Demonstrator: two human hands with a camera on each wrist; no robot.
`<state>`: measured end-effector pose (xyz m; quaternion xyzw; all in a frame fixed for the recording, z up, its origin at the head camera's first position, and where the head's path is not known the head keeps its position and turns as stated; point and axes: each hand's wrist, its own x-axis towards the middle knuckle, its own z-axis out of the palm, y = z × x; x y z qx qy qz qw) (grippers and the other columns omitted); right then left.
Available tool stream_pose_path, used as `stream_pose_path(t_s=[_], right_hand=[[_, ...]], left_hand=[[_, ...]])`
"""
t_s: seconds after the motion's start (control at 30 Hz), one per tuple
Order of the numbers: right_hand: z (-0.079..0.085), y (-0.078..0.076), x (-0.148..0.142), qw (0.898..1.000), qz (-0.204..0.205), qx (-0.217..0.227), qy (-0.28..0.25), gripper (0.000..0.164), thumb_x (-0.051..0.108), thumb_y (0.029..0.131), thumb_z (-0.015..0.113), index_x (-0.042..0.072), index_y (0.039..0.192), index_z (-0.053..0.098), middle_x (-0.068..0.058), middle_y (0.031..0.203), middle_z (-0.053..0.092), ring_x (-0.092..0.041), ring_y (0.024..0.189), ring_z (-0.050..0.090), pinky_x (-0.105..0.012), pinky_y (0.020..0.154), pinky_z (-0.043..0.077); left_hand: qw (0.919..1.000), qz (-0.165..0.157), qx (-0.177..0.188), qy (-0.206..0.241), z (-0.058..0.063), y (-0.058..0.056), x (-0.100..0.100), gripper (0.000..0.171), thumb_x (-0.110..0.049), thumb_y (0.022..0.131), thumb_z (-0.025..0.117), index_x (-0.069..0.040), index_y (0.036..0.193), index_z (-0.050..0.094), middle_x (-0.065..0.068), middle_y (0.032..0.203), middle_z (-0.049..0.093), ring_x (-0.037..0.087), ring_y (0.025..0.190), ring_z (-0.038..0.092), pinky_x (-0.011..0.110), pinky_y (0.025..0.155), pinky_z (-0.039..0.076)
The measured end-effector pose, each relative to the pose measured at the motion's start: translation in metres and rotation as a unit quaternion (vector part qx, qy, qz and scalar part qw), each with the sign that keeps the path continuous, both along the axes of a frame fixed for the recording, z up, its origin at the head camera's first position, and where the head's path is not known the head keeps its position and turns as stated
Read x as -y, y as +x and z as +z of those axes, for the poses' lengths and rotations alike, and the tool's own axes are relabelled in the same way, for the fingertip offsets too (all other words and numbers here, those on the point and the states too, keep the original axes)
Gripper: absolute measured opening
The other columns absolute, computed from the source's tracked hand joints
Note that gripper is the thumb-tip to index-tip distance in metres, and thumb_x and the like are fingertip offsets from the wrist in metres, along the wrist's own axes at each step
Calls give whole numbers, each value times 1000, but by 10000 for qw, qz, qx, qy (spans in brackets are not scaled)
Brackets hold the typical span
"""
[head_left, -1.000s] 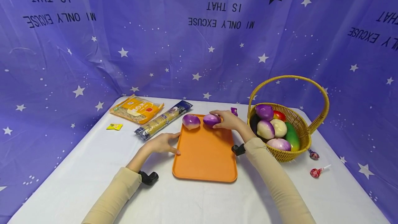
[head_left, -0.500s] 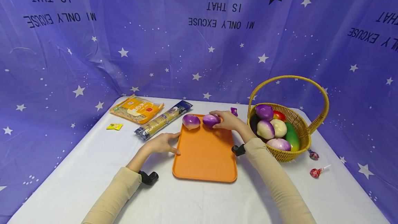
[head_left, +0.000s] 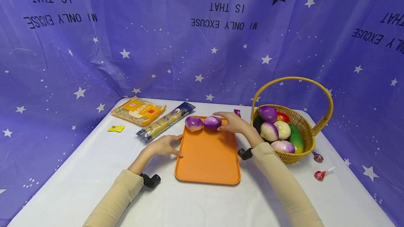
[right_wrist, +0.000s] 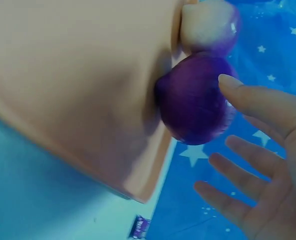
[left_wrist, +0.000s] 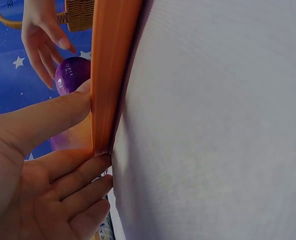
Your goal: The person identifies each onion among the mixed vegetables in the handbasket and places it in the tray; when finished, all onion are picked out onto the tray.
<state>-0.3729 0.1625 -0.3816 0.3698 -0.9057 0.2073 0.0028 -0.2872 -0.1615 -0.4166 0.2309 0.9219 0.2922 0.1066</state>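
Note:
An orange tray lies on the white table. At its far end sit a purple-and-white round vegetable and, right beside it, a purple onion. My left hand touches the tray's left edge with thumb and fingertips; in the left wrist view its fingers lie against the tray's side wall. My right hand is just right of the onion. In the right wrist view its fingers are spread apart from the onion, and the thumb overlaps it in view.
A wicker basket of several vegetables stands at right, with lollipops beside it. A noodle packet, an orange food bag and a yellow candy lie at left. A purple candy lies behind the tray.
The purple onion has shifted slightly left, up beside the other vegetable. My right hand's fingers have parted from it and the hand has drawn a little right. The left hand stays.

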Motion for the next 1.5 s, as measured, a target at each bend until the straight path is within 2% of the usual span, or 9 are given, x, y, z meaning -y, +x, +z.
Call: stream_pose_path(t_s=[0.3,0.57,0.8,0.83,0.93,1.03,1.2,1.4,1.5], right_hand=[[21,31,-26,9982,246,-518,198,57,12,84,74,1,135,53,-16,135,55,-35,126,48,-49,107,37],[49,66,-60,9971,284,-648,271,62,17,83,77,3,138,52,-18,139,52,-35,128,47,-50,105,39],[63,83,-94,9968,-111,-638,478,59,18,83,77,11,137,55,-13,137,54,-30,119,55,-49,99,46],[65,84,-99,9968,-162,-615,488,58,17,83,76,11,137,54,-12,136,55,-29,116,56,-49,97,47],[70,81,-112,9968,-251,-585,492,54,13,84,74,9,135,56,-10,126,62,-23,93,61,-43,84,53],[74,72,-123,9954,-89,-820,492,50,8,83,74,5,131,59,-12,119,65,-24,87,61,-43,80,53],[73,52,-140,9947,-57,-935,426,45,10,81,77,5,124,64,-12,120,65,-33,107,61,-51,91,49],[76,33,-157,9948,-890,-254,425,49,25,85,76,9,128,62,-19,118,65,-38,108,59,-55,92,47],[77,25,-161,9927,-1129,-57,411,53,29,85,75,7,132,59,-22,120,63,-42,114,55,-58,95,43]], left_hand=[[10000,21,-22,-13,-1,1,-1,87,-35,75,82,-2,144,42,22,142,46,40,130,41,51,109,33],[10000,45,-61,-50,-2,0,1,87,-36,74,82,-2,144,43,23,142,46,38,128,45,50,105,37],[10000,25,-48,-58,-1,1,0,87,-36,74,83,-1,144,43,23,141,47,40,129,43,51,105,37],[10000,27,-52,-65,0,1,0,87,-35,74,83,-1,143,43,23,141,47,40,129,43,51,105,37],[10000,31,-39,-56,0,2,-1,86,-35,75,82,-1,144,43,23,141,47,40,129,42,51,106,36],[10000,27,-39,-28,0,2,0,86,-35,75,82,-1,144,43,23,141,46,40,130,41,51,108,34],[10000,24,-38,-38,-2,2,1,87,-35,75,82,-1,144,42,23,141,46,40,130,42,51,107,35],[10000,7,-9,-32,-1,1,1,87,-35,75,82,-1,144,42,23,142,46,41,131,41,51,108,34],[10000,-5,-27,-15,-1,1,1,87,-34,75,83,0,144,42,24,141,46,42,130,40,52,108,34]])
